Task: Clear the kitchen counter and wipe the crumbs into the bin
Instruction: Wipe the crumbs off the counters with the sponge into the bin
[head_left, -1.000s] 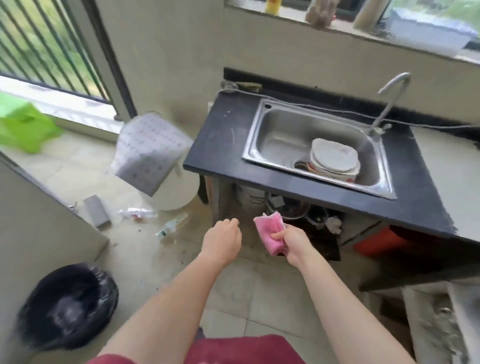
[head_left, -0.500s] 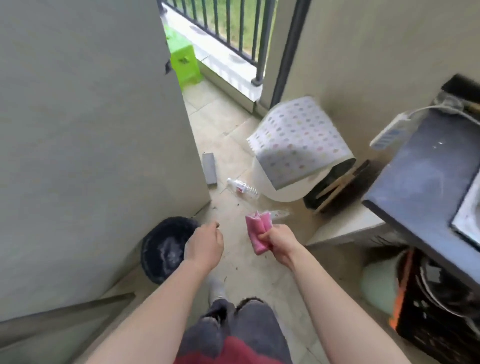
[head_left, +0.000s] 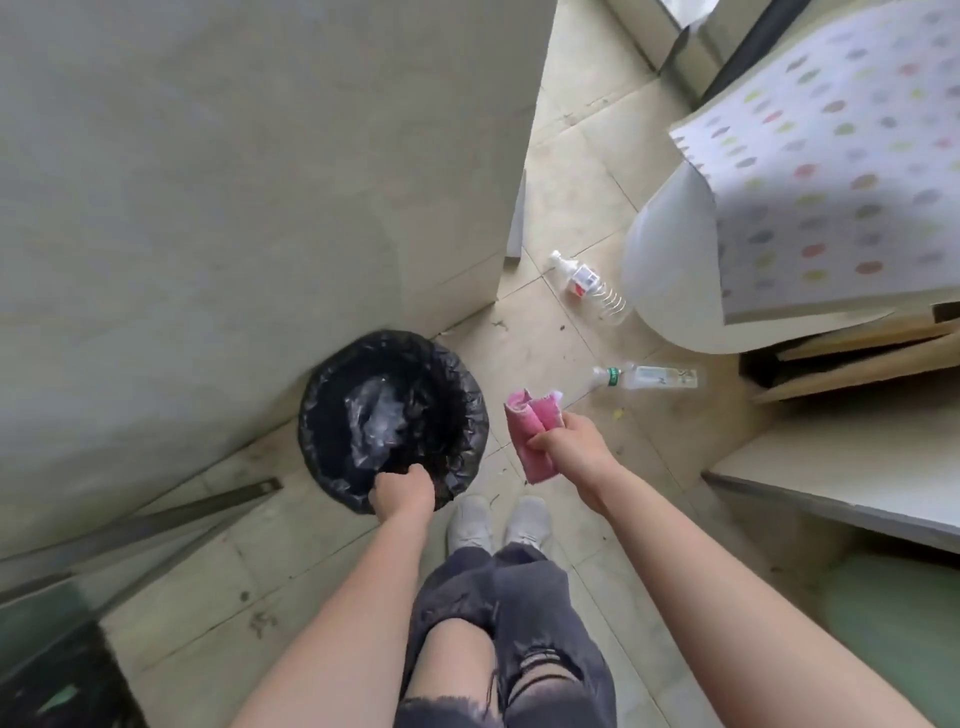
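Left hand (head_left: 404, 491) curled into a loose fist, knuckles up, over the near rim of the bin (head_left: 470, 410); whether anything sits inside the fist cannot be told. Fingers turned downward toward the bin's mouth, hidden from above. Right hand (head_left: 563, 447) clamped around a folded pink cloth (head_left: 535, 428), thumb across the front, cloth ends sticking out above and below the grip. Held in the air just right of the bin, apart from it.

Bin round, lined with a black plastic bag (head_left: 332, 395) folded over the rim, standing on the tiled floor (head_left: 566, 208) against a pale wall (head_left: 234, 182). Inside, a crumpled piece of clear plastic (head_left: 376, 421); crumbs too small to make out.

Directly below the hands, two pale shoes (head_left: 498, 522) side by side on the floor, and dark ripped jeans (head_left: 519, 623) lower in the view. Bare forearms reaching in from the bottom edge.

Farther out on the floor, two clear plastic bottles lying on their sides: one with a green cap (head_left: 644, 376) just beyond the cloth, one with a red-and-white label (head_left: 589, 283) beside a large white container (head_left: 670, 280). Over that container, a spotted sheet (head_left: 841, 182) with coloured dots. At the right edge, a pale desk (head_left: 857, 478) corner, only partly in view. Dirt specks scattered over the tiles near the bin.
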